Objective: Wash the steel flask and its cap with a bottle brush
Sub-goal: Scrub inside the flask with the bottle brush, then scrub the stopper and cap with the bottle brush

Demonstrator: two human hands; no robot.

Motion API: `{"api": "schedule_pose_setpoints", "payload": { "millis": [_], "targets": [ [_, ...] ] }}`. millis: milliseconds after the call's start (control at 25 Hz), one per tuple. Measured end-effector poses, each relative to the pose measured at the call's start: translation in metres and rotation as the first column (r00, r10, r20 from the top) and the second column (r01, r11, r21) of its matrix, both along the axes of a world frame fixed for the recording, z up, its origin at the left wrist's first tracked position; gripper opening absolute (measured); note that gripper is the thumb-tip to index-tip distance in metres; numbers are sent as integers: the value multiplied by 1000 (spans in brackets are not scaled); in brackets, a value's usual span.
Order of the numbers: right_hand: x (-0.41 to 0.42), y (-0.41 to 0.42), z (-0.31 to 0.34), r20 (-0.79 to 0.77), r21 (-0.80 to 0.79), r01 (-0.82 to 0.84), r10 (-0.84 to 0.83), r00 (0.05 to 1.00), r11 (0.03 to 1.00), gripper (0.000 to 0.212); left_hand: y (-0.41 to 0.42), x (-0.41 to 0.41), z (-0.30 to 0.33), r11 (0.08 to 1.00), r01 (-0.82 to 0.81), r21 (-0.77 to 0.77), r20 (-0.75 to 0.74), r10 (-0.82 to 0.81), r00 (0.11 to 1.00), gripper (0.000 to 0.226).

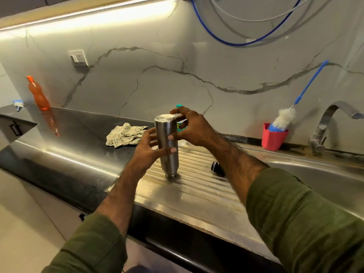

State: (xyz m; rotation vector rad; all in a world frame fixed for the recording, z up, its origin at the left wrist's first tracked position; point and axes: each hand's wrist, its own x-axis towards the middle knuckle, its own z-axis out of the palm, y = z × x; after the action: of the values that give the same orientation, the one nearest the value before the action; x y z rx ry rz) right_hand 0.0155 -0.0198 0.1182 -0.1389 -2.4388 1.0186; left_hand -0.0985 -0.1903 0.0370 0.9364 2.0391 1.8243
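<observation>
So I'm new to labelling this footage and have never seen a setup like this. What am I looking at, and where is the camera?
There is no machine here. One wide camera sits on a person's head, looking down at their two bare hands.

The left hand holds a steel flask, which stands upside down, mouth on the ribbed drainboard. The right hand hovers by its top with fingers spread; whether it touches is hard to tell.

A dark cap lies on the drainboard. A bottle brush stands in a red cup near the tap. A checked cloth and an orange bottle sit on the counter.
</observation>
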Motion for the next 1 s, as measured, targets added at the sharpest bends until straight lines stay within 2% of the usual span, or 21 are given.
{"api": "schedule_pose_setpoints", "payload": {
  "millis": [80,160,280,360,560,880,1000],
  "targets": [
    [6,3,-2,8,-8,17,-17,1000,1000,83,-1,8,0,994,-109,-16,-96,107,990,118],
    [13,7,-6,16,-11,38,-37,999,999,85,-3,19,-7,972,-236,12,-200,233,952,112],
    [30,21,-11,40,-2,74,-74,996,997,86,-3,40,-26,920,-362,149,-350,392,851,79],
    [46,34,-15,57,-1,108,-107,993,994,87,3,58,-37,913,-366,180,-414,408,813,62],
    [98,69,-23,75,-54,191,-187,980,980,85,51,92,-39,978,-161,134,-437,204,876,42],
    [188,141,-43,123,-149,448,-433,893,882,73,155,122,-18,1000,14,24,-451,-2,893,35],
    [208,163,-46,140,-117,514,-498,856,850,73,187,121,-6,995,78,-59,-479,-97,872,34]
  ]
}}
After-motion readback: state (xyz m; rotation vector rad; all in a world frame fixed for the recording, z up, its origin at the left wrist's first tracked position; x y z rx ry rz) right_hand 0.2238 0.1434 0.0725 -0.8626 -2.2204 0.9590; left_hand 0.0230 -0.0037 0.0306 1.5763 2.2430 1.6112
